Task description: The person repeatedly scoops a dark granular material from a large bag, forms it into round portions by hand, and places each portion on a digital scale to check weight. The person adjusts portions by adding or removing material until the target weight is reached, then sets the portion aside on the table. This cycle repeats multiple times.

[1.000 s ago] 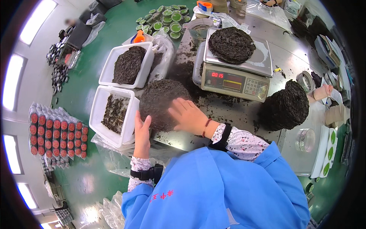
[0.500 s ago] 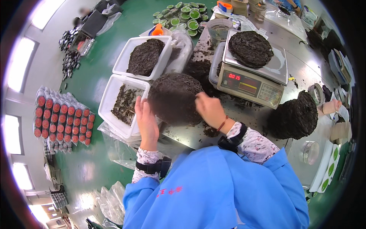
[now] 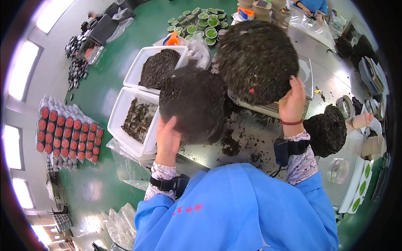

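In my right hand [image 3: 292,102] is a large round cake of dried dark seaweed [image 3: 258,62], gripped at its right edge and blurred by motion. It hangs over the digital scale [image 3: 307,77] and hides most of it. My left hand [image 3: 168,140] is closed at the lower left edge of another thick round seaweed cake [image 3: 191,102], thumb on its face and the other fingers partly hidden. Seaweed crumbs [image 3: 230,144] lie on the metal table [image 3: 209,152] between my hands.
Left of the cakes stand a white tub [image 3: 112,121] with seaweed scraps and a second white tub [image 3: 133,70] with a seaweed cake. More stacked seaweed [image 3: 325,130] is at the right, near a clear round container [image 3: 340,169]. Another person's hand [image 3: 307,10] shows far off.
My right hand has moved right, from the left-hand cake to the cake on the scale, and lifted it. My left hand has moved slightly right and closed on the left-hand cake's edge.
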### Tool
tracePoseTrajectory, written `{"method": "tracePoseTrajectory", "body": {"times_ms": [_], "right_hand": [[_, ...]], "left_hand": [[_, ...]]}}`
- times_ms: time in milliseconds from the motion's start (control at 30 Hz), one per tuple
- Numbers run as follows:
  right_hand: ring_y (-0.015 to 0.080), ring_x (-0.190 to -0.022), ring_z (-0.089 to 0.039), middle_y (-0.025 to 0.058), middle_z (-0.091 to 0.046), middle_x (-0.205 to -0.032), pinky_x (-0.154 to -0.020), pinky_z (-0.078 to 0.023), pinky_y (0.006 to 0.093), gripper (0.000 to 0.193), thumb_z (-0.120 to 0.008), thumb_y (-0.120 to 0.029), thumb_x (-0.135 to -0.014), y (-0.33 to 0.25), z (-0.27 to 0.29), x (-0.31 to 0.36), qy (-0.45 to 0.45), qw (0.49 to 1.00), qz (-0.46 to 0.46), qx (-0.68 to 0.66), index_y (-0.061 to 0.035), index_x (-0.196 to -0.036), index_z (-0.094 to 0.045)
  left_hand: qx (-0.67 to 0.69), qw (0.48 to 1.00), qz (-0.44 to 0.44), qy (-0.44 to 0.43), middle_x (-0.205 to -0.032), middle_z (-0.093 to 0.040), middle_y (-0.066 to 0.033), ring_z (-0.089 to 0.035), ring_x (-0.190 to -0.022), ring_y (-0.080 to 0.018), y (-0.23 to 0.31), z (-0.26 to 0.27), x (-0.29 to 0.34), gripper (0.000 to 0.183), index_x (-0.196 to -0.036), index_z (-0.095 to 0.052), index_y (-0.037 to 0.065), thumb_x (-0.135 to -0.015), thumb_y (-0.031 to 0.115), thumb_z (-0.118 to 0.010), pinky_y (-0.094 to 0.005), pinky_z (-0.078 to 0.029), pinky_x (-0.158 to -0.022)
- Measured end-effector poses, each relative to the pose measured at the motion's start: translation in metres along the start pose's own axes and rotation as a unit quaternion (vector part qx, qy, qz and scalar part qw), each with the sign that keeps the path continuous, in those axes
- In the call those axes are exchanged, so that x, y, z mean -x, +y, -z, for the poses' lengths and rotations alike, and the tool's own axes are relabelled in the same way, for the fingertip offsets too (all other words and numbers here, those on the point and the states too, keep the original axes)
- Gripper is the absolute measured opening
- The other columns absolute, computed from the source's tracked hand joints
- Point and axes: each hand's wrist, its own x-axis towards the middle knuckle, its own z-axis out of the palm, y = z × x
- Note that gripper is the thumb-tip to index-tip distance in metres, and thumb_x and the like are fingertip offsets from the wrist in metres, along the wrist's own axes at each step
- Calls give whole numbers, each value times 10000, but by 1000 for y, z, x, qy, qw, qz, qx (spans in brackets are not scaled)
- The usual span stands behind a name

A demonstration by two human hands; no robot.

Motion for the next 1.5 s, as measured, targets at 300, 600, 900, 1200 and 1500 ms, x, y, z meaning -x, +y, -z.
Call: {"method": "tracePoseTrajectory", "body": {"times_ms": [300,600,900,1200,1500], "right_hand": [[39,-848,-470,-45,-556,-925,-769,-395,206,197,-496,-85,-939,31,-10,7,-135,985,-90,61,27,-1069,-594],[256,-1053,-559,145,-579,-1129,-920,-441,337,412,-618,-289,-888,14,43,-90,-150,855,139,476,7,-1163,-540],[253,-944,-474,83,-468,-982,-910,-394,415,522,-579,-107,-716,7,104,-50,-271,506,375,728,-103,-1237,-539],[173,-943,-485,7,-506,-1035,-813,-407,332,374,-639,-91,-717,-37,127,98,-195,554,413,696,-172,-1078,-691],[203,-1092,-496,23,-543,-1175,-923,-388,367,534,-690,-209,-744,-43,75,69,-346,523,380,680,-134,-1253,-549]], "left_hand": [[149,965,163,-143,-1352,-488,-112,-447,-1257,-280,-21,-66,-22,401,-1349,-416,66,-978,212,-460,-475,-372,-1054],[-43,975,193,-97,-1271,-553,-112,-545,-1151,-266,-30,-116,-104,412,-1293,-470,29,-925,187,-568,-438,-461,-968],[12,973,169,-155,-1221,-586,-71,-573,-1103,-241,-93,-202,-203,378,-1262,-494,83,-931,243,-584,-420,-501,-903],[-300,896,259,-198,-1210,-534,-73,-456,-1157,-205,-130,-195,-155,561,-1288,-476,48,-911,453,-574,-375,-410,-950],[-145,874,368,-282,-1074,-612,-64,-611,-954,-177,-68,-167,-51,362,-1194,-535,24,-846,40,-634,-329,-517,-830]]}}
